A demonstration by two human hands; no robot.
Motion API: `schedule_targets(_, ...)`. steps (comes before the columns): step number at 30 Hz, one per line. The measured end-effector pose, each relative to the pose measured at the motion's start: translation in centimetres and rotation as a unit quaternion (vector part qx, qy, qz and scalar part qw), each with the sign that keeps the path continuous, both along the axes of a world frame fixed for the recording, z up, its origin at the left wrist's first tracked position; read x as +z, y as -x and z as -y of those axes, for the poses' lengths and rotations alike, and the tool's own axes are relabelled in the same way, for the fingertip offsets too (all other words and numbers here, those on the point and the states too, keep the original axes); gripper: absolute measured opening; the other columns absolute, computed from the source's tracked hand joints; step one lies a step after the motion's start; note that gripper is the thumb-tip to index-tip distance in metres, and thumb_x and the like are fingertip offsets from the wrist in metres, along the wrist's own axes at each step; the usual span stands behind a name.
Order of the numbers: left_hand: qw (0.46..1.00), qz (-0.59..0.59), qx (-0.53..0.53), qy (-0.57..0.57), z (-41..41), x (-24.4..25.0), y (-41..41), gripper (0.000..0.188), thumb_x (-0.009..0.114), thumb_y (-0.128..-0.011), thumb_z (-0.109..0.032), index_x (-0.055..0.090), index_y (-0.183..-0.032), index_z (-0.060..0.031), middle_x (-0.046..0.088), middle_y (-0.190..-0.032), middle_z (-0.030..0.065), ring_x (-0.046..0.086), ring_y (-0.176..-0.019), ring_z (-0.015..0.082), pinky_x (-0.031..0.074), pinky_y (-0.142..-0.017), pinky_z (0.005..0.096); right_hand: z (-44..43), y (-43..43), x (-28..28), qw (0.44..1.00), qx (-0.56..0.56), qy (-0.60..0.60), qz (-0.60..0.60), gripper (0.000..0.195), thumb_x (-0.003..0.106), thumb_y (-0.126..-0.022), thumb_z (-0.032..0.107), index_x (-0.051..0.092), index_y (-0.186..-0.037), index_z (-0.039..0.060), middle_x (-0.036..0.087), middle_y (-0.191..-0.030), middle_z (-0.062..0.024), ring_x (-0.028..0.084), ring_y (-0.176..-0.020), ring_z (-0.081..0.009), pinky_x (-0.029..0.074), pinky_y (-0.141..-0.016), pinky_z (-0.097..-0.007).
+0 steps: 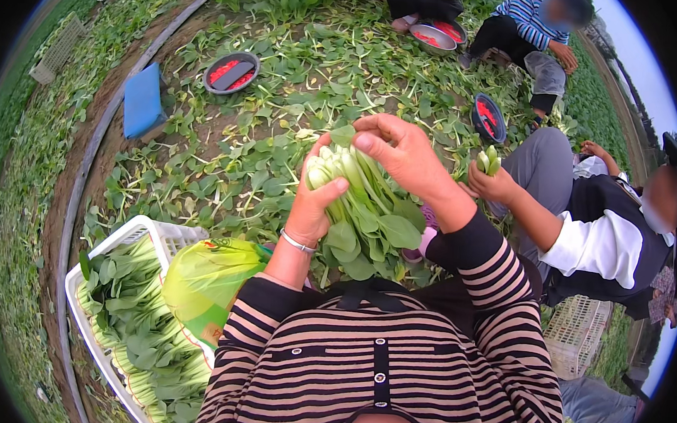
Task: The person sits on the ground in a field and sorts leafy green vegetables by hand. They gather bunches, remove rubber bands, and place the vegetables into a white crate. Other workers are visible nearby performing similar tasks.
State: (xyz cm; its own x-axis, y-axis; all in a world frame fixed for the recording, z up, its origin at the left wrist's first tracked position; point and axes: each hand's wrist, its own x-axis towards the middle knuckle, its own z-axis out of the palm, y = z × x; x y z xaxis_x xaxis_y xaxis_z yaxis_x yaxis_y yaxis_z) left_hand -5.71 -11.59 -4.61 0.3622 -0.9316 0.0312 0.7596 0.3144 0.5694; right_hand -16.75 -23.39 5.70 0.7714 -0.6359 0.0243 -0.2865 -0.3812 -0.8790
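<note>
My left hand [313, 201], with a metal bangle at the wrist, is wrapped around a bunch of leafy greens with pale stalks [355, 183]. The stalk ends point up and left, and the leaves hang down to the right. Over the top of the bunch my right hand [386, 147] is bent, its thumb and fingers at a small green leaf [342, 134] by the stalk ends. A white plastic crate [72, 288] at the lower left holds rows of similar greens. Against its right side rests a yellow-green plastic bag [209, 279].
A co-worker's hand [494, 183] holding small greens is close on my right. Basins with red items [256, 61] [488, 119] stand ahead. A blue box-like object [143, 100] lies by a long grey hose [89, 155]. More people squat at the upper right; cut leaves cover the ground.
</note>
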Motion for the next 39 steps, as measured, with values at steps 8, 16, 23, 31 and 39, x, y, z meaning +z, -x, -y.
schedule_targets(8,0.999,0.021,-0.028,-0.042,-0.5,-0.2,0.4,0.092,0.077,-0.074,-0.012,0.024,-0.149,-0.0053,0.049,-0.135,0.0106,0.051,-0.124,0.0232,0.042,-0.106,0.0373,-0.4,-1.2,-1.3,0.996,-0.042,0.055,0.051,0.024,0.069,-0.088,0.024,0.067,-0.091,0.0007,0.064,-0.075,-0.0069,0.060,-0.069,-0.0132,0.047,-0.062,-0.0297)
schedule_targets(16,0.999,0.010,-0.030,0.001,-0.5,0.9,0.5,0.093,0.076,-0.073,-0.013,0.023,-0.149,-0.0042,0.051,-0.134,0.0117,0.054,-0.122,0.0235,0.042,-0.105,0.0372,-1.0,-2.3,-4.3,0.913,-0.185,-0.304,0.200,0.021,0.063,-0.096,0.021,0.059,-0.099,0.0008,0.060,-0.073,-0.0022,0.054,-0.057,-0.0079,0.045,-0.050,-0.0218)
schedule_targets(23,0.999,0.036,-0.037,0.006,-0.3,0.3,0.2,0.093,0.077,-0.073,-0.014,0.024,-0.149,-0.0067,0.054,-0.130,0.0111,0.056,-0.118,0.0234,0.044,-0.103,0.0378,0.2,-1.7,-6.7,0.698,-0.282,-0.522,0.401,0.020,0.062,-0.096,0.020,0.055,-0.101,0.0016,0.066,-0.094,-0.0092,0.067,-0.075,-0.0148,0.057,-0.060,-0.0226)
schedule_targets(31,1.000,0.017,0.004,-0.007,-0.7,0.4,-0.1,0.092,0.075,-0.075,-0.012,0.023,-0.150,-0.0074,0.054,-0.130,0.0108,0.056,-0.117,0.0233,0.044,-0.103,0.0375,-3.7,2.0,-3.9,0.996,0.012,0.060,0.065,0.062,0.056,-0.097,0.032,0.036,-0.143,-0.0037,0.046,-0.142,-0.0220,0.048,-0.130,-0.0342,0.039,-0.107,-0.0420)
schedule_targets(39,0.997,0.060,0.040,-0.013,-1.2,-0.3,0.8,0.101,0.077,-0.076,-0.011,0.014,-0.154,-0.0111,0.050,-0.133,0.0115,0.055,-0.118,0.0236,0.045,-0.103,0.0358,-7.7,0.7,-6.2,0.961,-0.044,0.264,0.061,0.059,0.052,-0.090,0.011,0.034,-0.142,-0.0090,0.043,-0.143,-0.0269,0.042,-0.134,-0.0378,0.030,-0.114,-0.0459)
